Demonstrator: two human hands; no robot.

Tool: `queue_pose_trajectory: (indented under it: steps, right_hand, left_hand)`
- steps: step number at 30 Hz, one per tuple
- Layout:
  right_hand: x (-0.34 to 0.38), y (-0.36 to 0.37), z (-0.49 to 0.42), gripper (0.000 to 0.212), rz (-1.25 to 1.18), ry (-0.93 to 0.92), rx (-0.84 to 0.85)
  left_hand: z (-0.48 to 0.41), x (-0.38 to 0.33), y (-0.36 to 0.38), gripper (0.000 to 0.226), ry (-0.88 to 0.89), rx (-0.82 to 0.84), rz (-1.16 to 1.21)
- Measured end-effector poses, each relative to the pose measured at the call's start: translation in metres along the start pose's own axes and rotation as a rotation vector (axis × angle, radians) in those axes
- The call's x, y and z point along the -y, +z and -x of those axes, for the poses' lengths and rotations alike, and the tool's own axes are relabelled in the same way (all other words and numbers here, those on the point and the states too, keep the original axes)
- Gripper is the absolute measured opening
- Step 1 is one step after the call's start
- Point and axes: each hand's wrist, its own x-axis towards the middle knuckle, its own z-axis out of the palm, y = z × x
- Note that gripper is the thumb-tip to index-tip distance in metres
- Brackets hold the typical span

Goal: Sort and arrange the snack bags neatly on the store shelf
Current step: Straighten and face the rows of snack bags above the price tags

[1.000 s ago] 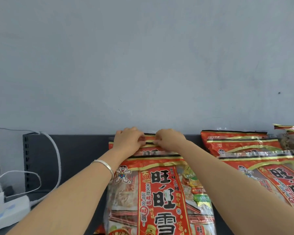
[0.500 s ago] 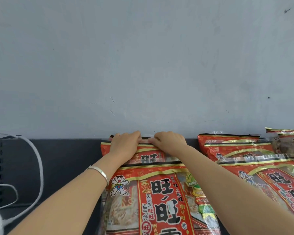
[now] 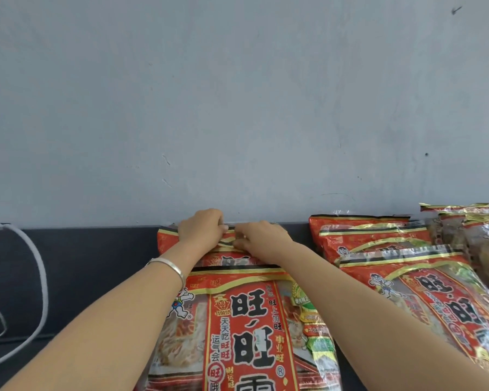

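I get soft, even, fairly bright light across the grey wall [image 3: 237, 94], with no hard shadows. Foil glare glints on the snack bags [image 3: 378, 238] at three o'clock. Wide-angle distortion bends the dark shelf [image 3: 82, 263] and the white cable [image 3: 44, 277] at nine o'clock. Print on the front bag [image 3: 251, 320] at six o'clock is legible, though slightly soft.

A shop: identical red snack bags [image 3: 246, 328] stocked in rows on a dark shelf [image 3: 96, 263].
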Motion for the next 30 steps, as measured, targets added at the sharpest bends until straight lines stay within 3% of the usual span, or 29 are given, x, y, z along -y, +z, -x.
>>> queue_pose_trajectory:
  steps: [12,15,19,22,24,30]
  right_hand:
    - [-0.028,-0.014,0.004,0.026,0.003,-0.001,-0.015]
    - [-0.034,-0.011,0.001,0.03,-0.101,0.033,-0.028]
    - [-0.051,-0.019,-0.005,0.027,-0.149,0.177,-0.226]
    - [-0.06,-0.019,-0.008,0.052,-0.035,0.263,-0.032]
    - [-0.061,-0.013,-0.012,0.047,-0.025,0.293,0.027]
    - [-0.067,-0.014,-0.02,0.021,0.192,0.332,-0.119]
  left_hand:
    - [-0.005,-0.022,0.005,0.018,-0.119,-0.095,0.217]
    - [-0.008,-0.026,0.006,0.017,-0.058,-0.119,0.118]
    - [-0.009,-0.023,0.002,0.023,0.007,-0.216,-0.038]
    - [-0.009,-0.019,0.004,0.023,0.018,-0.198,-0.046]
    - [-0.009,-0.019,0.006,0.023,0.032,-0.172,-0.054]
    - [-0.009,-0.015,0.011,0.025,0.026,-0.188,-0.1]
